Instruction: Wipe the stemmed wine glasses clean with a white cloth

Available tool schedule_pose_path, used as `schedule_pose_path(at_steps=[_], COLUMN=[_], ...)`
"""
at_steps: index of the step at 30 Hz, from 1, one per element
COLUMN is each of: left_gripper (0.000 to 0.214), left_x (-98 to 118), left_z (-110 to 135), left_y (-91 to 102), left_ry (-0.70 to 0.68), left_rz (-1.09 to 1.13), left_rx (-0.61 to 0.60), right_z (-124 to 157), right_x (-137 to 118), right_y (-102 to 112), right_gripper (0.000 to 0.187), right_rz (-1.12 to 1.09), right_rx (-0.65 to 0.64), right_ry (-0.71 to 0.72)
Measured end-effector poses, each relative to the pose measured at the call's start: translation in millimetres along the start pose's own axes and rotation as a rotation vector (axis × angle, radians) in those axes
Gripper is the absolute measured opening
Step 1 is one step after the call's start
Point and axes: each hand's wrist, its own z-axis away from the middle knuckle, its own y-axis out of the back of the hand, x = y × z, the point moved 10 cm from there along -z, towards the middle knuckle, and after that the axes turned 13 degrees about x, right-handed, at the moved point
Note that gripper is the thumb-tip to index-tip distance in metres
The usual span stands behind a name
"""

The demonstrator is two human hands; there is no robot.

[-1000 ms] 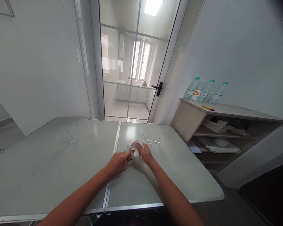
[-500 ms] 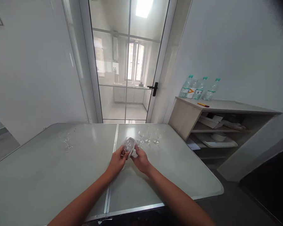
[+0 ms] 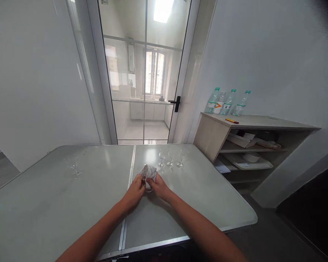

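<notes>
Over the table's middle, my left hand (image 3: 136,187) is closed around a clear stemmed glass (image 3: 149,190), tilted with its round foot toward me. My right hand (image 3: 157,185) grips a whitish cloth (image 3: 150,171), which is bunched against the glass and hides much of its bowl. Beyond my right hand, three stemmed glasses stand upright in a row: a left one (image 3: 161,165), a middle one (image 3: 170,164) and a right one (image 3: 180,165). Far to the left, more clear stemmed glassware (image 3: 76,170) stands on the table, its outline too faint to count.
The pale table (image 3: 93,203) has a metal seam down its middle. A wooden shelf unit (image 3: 211,134) stands beyond its right edge, with several plastic bottles (image 3: 227,105) and a yellow-red pen-like object (image 3: 231,120) on top. Behind the table is a glass door (image 3: 128,120).
The held glass has turned so that its foot now faces me. The cloth has shifted over its bowl, and my right hand has moved in closer. The view has shifted slightly.
</notes>
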Motion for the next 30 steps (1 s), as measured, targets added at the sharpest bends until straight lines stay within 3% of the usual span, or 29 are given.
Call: schedule_pose_path(at_steps=[4,7,9,12,14,17,20,23,25,28,30], left_gripper=[0.034,0.038,0.037,0.02,0.017,0.04,0.056,0.059,0.06,0.06,0.059], left_x=[-2.3,-4.7,-1.6,8.5,12.9,11.0,4.5,2.0,1.7,-1.6,-3.1], left_z=[2.1,7.7,9.4,5.0,-2.7,-10.6,-12.0,-11.7,-12.3,-12.0,-12.3], left_y=[-8.8,-16.6,-18.0,-9.6,8.5,26.4,18.3,16.5,22.4,30.2,32.8], left_ry=[0.119,0.221,0.209,0.096,0.052,0.109,0.246,0.287,0.247,0.209,0.2], left_rz=[0.183,0.249,0.203,0.06,0.023,0.223,0.515,0.599,0.551,0.443,0.397], left_rx=[-0.049,-0.075,-0.087,-0.066,0.059,0.183,0.131,0.153,0.215,0.29,0.308], right_z=[1.0,2.9,3.7,2.0,-1.1,-4.5,1.6,12.4,9.2,1.1,0.3], right_x=[-8.8,-11.7,-15.0,-17.8,-14.8,-4.1,13.9,22.5,14.7,-4.3,-10.5], right_y=[1.2,4.1,7.3,14.2,18.5,15.0,-4.1,-18.3,-14.8,-2.3,0.8], right_gripper=[0.031,0.036,0.039,0.028,0.018,0.018,0.041,0.049,0.043,0.028,0.023], right_rz=[0.285,0.447,0.548,0.65,0.564,0.262,-0.003,-0.15,-0.06,0.273,0.388], right_rx=[0.044,0.089,0.12,0.174,0.198,0.146,-0.035,-0.162,-0.137,0.003,0.064], right_ry=[0.083,0.081,0.104,0.134,0.101,-0.015,-0.239,-0.409,-0.305,-0.024,0.063])
